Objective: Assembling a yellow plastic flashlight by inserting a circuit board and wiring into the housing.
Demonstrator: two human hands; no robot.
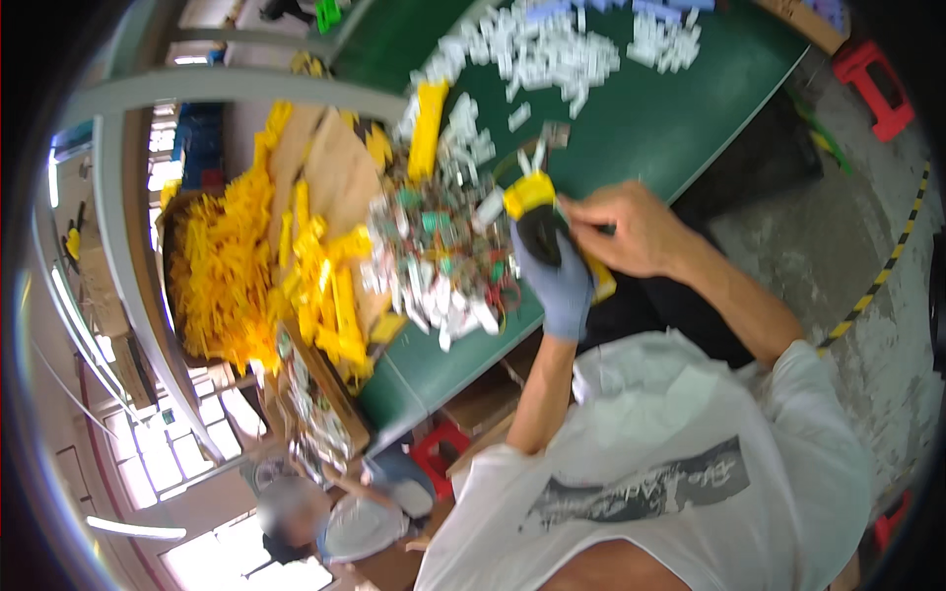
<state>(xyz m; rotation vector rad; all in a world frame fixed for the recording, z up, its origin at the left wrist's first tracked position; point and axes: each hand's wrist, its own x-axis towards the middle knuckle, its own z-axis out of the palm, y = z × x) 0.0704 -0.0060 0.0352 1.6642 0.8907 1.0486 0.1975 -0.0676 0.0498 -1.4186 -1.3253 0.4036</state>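
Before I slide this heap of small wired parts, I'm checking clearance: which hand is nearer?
Left: the gloved left hand is just right of the heap; the bare right hand is farther right.

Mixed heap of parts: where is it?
In the head view, the mixed heap lies on the green table, left of the gloved left hand, right of the yellow strips.

You get fairly even, bright light on the table (631, 128); the windows (241, 532) at the lower left of your view burn out white, and the tube light (136, 529) glares beside them. The fisheye bows the metal rail (246, 89) and blackens the rim. Your right fingers (589, 212) look soft, perhaps motion-blurred.
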